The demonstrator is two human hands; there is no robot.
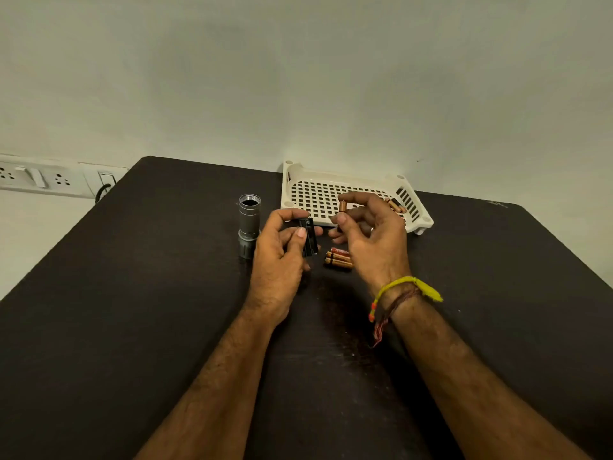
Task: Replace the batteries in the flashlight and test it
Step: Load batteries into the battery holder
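Note:
A grey flashlight body stands upright on the dark table with its threaded open end up and its tail cap off. Just right of it, my left hand grips a black battery holder, held roughly upright above the table. My right hand pinches a small copper-coloured battery between thumb and forefinger, close to the holder's right. Three copper-and-black batteries lie side by side on the table between my hands. More batteries rest in the white tray, partly hidden by my right fingers.
A white perforated plastic tray sits at the table's back edge against the wall. A white socket strip with a black cable is on the wall at the left. The dark table extends toward me between my forearms.

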